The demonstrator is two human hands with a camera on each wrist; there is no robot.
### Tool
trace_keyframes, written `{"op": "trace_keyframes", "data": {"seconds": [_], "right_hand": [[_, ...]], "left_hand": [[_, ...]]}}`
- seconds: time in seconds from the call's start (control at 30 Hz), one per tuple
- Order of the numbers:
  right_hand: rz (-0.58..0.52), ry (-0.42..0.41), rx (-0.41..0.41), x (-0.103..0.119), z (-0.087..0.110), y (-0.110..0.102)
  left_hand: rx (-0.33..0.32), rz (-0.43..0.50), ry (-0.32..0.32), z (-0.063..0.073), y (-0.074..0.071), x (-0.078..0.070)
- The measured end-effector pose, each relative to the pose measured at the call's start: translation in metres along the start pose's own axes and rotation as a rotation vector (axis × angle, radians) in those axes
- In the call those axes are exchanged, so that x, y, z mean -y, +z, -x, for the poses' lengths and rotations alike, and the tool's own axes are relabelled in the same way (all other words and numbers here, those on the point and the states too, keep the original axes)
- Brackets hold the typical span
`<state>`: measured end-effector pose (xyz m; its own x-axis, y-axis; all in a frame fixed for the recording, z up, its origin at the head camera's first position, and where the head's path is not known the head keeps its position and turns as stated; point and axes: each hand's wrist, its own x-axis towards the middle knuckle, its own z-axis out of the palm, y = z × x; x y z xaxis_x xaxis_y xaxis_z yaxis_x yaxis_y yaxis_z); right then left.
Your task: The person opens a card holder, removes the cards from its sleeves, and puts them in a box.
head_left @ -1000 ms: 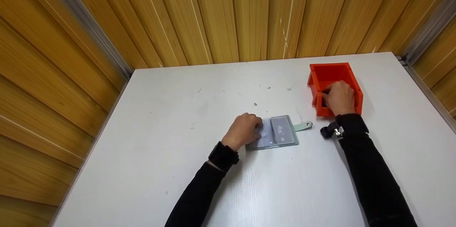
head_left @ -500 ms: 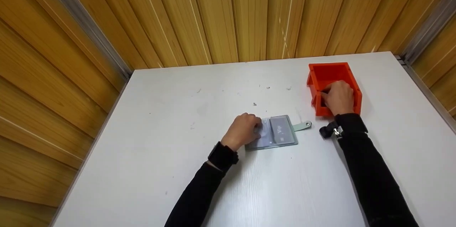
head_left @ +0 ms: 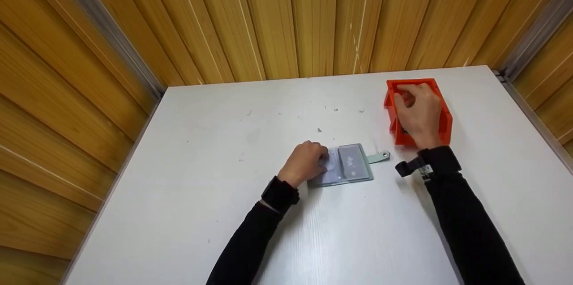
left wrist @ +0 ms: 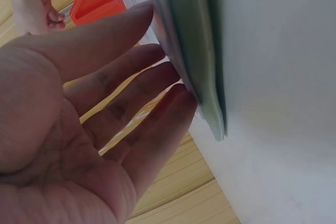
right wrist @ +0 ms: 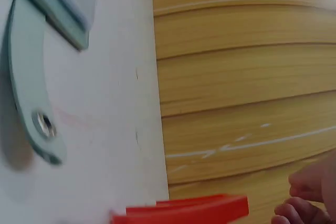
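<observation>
A pale green card holder (head_left: 368, 172) lies spread open on the white table, with clear sleeves inside. In its right sleeve sits a grey card (head_left: 352, 159) marked "Vip". My left hand (head_left: 303, 164) rests its fingertips on the holder's left part; the left wrist view shows extended fingers against the holder (left wrist: 202, 51). Over the red bin (head_left: 391, 117), my right hand (head_left: 421, 112) has thumb and index finger curved toward each other. I cannot tell whether it holds anything. A small dark patch (head_left: 404, 130) shows inside the bin, whose interior is mostly hidden by the hand.
The holder's snap strap (head_left: 379, 157) points right, toward the bin; its metal snap (right wrist: 44, 125) shows in the right wrist view. Wood-patterned panels (head_left: 313, 21) rise behind the table's back edge. Small scuffs mark the tabletop (head_left: 201, 164).
My right hand has risen out of the near part of the bin and moved toward its back, its thumb and index finger now visible. The left hand and holder have stayed put.
</observation>
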<state>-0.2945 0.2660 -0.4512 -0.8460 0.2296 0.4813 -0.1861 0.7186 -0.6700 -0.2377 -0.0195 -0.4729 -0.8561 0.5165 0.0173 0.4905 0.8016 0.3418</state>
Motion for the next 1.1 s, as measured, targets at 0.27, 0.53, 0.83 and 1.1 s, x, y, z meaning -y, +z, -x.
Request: {"op": "trace_keyframes", "data": {"seconds": [0.27,0.53,0.83,1.1], "right_hand": [[0.004,-0.166,0.465,0.000,0.041,0.015],[0.014,-0.205,0.906,-0.009,0.062,0.019],[0.053,-0.189,0.953,-0.011,0.060,0.022],[-0.024,-0.242,0.883,-0.008,0.062,0.020]], "left_hand": [[-0.010,-0.003,0.017,-0.001,0.001,0.000],[0.006,0.003,-0.004,0.002,0.002,0.001],[0.009,0.010,-0.004,0.003,-0.002,0.000],[-0.004,0.024,0.025,0.002,-0.001,0.001]]}}
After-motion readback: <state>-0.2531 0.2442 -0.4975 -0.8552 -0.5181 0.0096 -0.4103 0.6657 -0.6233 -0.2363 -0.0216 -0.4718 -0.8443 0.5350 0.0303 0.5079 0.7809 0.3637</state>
